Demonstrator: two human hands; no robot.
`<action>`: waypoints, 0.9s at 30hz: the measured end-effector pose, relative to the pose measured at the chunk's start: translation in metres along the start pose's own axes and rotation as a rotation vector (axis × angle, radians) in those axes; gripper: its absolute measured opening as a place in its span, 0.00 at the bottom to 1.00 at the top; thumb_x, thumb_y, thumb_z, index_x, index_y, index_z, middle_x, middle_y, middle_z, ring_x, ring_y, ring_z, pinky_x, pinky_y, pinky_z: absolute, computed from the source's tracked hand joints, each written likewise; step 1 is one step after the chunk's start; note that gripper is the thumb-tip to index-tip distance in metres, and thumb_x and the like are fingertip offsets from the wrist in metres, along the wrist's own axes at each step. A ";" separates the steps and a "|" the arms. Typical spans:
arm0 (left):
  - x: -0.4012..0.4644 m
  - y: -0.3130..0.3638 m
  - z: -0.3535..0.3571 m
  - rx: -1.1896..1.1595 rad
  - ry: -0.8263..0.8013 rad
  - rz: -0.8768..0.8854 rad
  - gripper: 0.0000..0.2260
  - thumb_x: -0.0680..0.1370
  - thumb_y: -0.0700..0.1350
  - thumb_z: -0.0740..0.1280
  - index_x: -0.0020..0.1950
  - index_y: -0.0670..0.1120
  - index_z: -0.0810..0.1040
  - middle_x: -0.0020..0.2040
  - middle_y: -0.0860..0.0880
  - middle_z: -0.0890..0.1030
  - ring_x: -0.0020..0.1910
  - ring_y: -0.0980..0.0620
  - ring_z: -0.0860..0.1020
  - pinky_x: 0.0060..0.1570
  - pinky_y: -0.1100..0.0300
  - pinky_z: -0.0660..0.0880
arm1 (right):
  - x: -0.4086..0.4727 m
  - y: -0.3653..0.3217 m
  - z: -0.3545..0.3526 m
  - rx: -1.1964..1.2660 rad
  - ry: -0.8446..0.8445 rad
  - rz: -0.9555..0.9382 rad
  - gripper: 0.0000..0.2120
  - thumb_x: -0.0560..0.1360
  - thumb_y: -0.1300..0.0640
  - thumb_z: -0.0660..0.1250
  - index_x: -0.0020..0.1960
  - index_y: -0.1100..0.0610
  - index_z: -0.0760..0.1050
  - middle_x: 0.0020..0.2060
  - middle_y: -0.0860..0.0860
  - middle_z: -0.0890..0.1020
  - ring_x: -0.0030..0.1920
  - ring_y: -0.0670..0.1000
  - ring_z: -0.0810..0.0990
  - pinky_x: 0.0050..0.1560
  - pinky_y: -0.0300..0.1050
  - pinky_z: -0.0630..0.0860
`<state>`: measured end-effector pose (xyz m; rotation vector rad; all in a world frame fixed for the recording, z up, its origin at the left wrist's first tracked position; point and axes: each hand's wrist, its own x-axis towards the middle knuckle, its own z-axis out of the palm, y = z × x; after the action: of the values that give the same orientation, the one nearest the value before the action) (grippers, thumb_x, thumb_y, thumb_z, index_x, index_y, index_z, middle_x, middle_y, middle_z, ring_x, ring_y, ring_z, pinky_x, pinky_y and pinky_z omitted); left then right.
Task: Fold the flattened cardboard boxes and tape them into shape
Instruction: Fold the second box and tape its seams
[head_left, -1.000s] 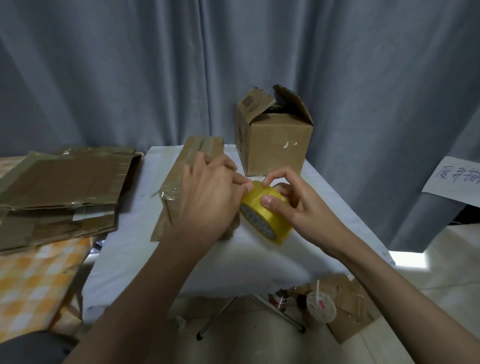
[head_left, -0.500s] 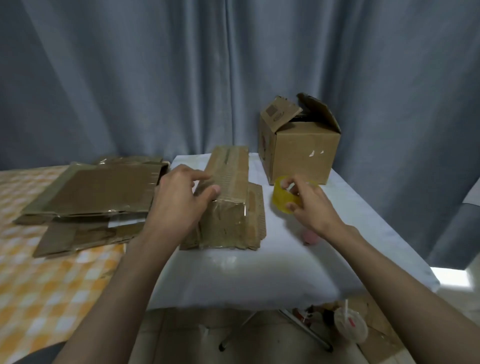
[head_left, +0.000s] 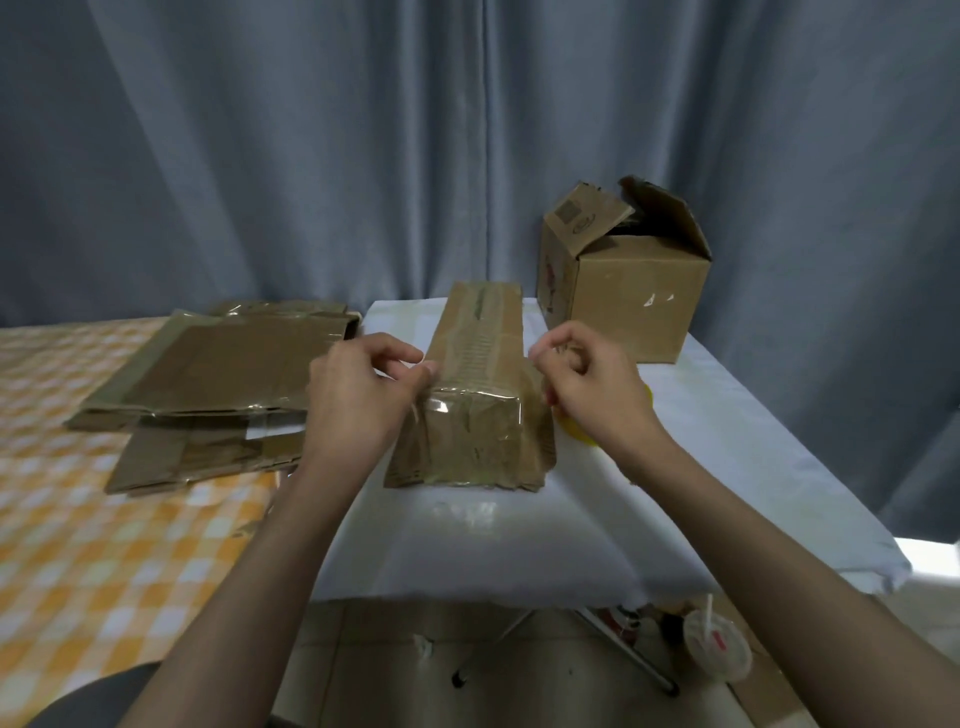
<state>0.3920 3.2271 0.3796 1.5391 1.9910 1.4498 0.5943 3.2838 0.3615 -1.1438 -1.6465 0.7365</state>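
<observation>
The right hand (head_left: 592, 387) has let go of the yellow tape roll (head_left: 574, 434), now on the tabletop (head_left: 727, 441) behind it, its grip curled empty, while the left hand (head_left: 358, 395) pinches the flattened box (head_left: 475, 395) lying mid-tabletop, so folding likely comes next.

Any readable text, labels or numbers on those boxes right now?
None can be read.
Assembled box: label and round mark on its raised flap, red print on its side, all too blurred.
Flattened box between the hands: dark print under tape, illegible.
</observation>
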 end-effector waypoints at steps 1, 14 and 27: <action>0.000 0.000 0.001 -0.037 -0.009 -0.024 0.03 0.71 0.47 0.76 0.40 0.53 0.84 0.33 0.54 0.82 0.39 0.52 0.82 0.49 0.56 0.79 | -0.005 -0.004 0.003 0.042 -0.040 0.021 0.05 0.79 0.53 0.67 0.47 0.54 0.77 0.26 0.52 0.78 0.29 0.53 0.78 0.35 0.46 0.77; -0.011 -0.006 0.011 -0.550 -0.135 -0.308 0.06 0.75 0.38 0.74 0.49 0.37 0.80 0.38 0.44 0.79 0.36 0.56 0.79 0.47 0.56 0.82 | -0.016 -0.004 -0.012 0.178 -0.164 0.180 0.09 0.80 0.53 0.67 0.55 0.59 0.75 0.35 0.56 0.77 0.32 0.48 0.78 0.35 0.42 0.75; -0.012 -0.019 0.023 -0.200 -0.086 0.018 0.10 0.69 0.42 0.79 0.41 0.45 0.78 0.31 0.46 0.81 0.36 0.51 0.81 0.42 0.61 0.77 | -0.018 0.006 -0.010 0.170 -0.141 0.134 0.10 0.73 0.66 0.74 0.52 0.59 0.77 0.29 0.52 0.81 0.32 0.50 0.80 0.44 0.49 0.81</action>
<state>0.4013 3.2311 0.3486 1.5095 1.7307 1.5117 0.6079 3.2689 0.3530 -1.1084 -1.5985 1.0436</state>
